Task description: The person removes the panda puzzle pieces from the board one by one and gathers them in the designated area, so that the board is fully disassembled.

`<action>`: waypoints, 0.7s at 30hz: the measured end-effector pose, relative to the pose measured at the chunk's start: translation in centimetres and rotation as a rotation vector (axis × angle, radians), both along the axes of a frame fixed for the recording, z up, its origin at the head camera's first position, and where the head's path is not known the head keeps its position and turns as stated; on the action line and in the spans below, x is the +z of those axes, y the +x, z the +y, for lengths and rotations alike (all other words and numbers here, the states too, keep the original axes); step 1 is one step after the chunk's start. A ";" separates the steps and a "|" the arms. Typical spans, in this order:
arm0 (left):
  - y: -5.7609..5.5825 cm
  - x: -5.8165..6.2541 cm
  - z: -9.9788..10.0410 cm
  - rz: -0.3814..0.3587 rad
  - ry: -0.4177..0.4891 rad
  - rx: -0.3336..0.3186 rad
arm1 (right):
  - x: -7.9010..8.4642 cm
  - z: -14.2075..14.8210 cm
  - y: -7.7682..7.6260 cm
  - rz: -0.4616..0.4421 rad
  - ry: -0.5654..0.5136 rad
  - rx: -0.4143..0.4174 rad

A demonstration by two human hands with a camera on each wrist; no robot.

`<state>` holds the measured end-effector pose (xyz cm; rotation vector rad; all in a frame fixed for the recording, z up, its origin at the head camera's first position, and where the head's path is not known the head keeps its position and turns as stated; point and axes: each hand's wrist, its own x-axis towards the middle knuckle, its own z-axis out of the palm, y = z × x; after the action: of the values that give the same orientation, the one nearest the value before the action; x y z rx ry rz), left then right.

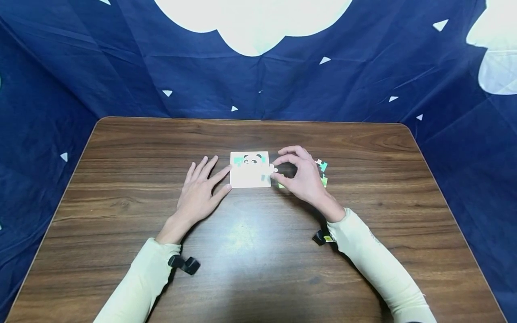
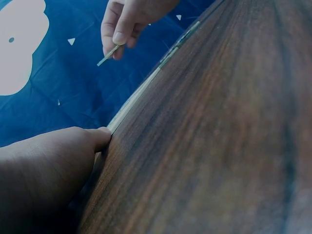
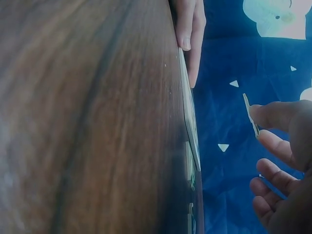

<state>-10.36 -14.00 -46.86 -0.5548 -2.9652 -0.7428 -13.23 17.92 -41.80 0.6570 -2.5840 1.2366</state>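
Pinching a puzzle piece [image 1: 273, 169], the right hand [image 1: 302, 174] may drop it by slipping, or the outstretched left hand [image 1: 199, 194] jog the board [image 1: 243, 179].

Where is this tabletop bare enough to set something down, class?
Bare wood lies between the sleeves, nearer than the white board, and from the board to the table's far edge. Crowded: the board's left, with the left hand; its right, with the right hand and loose pieces.

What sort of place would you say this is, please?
Probably an indoor recording booth: dark blue cloth hangs behind a wood-grain table and at its sides, and small black devices are worn at both sleeves.
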 end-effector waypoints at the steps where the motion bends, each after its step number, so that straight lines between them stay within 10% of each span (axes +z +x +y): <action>1: 0.0 0.0 0.0 0.001 0.000 0.000 | 0.1 -0.1 0.0 -0.003 0.000 -0.002; 21: 0.0 0.2 0.1 -0.003 0.006 -0.001 | 0.8 -2.8 -0.4 -0.021 -0.023 0.049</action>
<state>-10.33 -13.93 -46.71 -0.5559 -2.9642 -0.7530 -13.59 15.07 -41.00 0.7102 -2.5810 1.2925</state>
